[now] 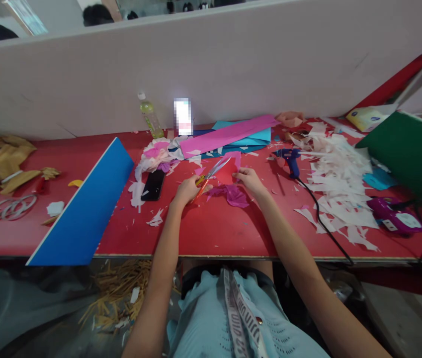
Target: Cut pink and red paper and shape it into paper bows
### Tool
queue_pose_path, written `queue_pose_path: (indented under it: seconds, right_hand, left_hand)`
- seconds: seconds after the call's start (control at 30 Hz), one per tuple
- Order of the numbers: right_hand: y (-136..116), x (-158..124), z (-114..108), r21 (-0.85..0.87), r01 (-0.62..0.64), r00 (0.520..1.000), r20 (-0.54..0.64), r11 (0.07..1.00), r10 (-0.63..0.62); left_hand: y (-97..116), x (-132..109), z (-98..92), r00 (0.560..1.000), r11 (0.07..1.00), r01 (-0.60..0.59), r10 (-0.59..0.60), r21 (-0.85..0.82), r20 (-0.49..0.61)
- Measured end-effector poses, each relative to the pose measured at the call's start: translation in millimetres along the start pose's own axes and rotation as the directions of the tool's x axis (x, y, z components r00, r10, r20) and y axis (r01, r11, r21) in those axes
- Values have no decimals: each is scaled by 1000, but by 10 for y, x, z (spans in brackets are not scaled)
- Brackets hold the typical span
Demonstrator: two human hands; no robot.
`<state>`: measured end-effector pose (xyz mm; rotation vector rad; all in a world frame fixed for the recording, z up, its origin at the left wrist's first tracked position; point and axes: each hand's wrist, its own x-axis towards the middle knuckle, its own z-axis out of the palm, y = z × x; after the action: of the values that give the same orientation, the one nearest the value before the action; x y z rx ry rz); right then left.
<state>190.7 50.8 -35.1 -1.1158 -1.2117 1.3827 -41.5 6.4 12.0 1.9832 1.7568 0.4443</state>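
My left hand [187,190] grips a pair of orange-handled scissors [209,174], with the steel blades pointing up and right. My right hand [246,180] pinches a piece of red paper [226,172] at its edge. The scissors' blade tips lie against that paper, and a pink sheet shows behind it. Crumpled magenta paper scraps [233,196] lie on the red tabletop [211,228] just below my hands. A black smartphone [153,185] lies to the left of my left hand.
A blue board [87,209] leans on the table's left part, beside gold paper pieces [5,164]. A blue hot glue gun [290,160] with a black cord, white paper offcuts [339,181], a pink paper roll [225,136], a water bottle [150,119] and a green board [408,159] surround my hands. A partition stands behind.
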Motion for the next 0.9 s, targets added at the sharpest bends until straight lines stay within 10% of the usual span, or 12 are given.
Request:
queue_pose_path:
  seconds: [0.9]
  right_hand:
    - [46,20,-1,27,34,998,53,999,-35]
  left_hand:
    - [-14,-7,36,996,998,9,-4,60,-87]
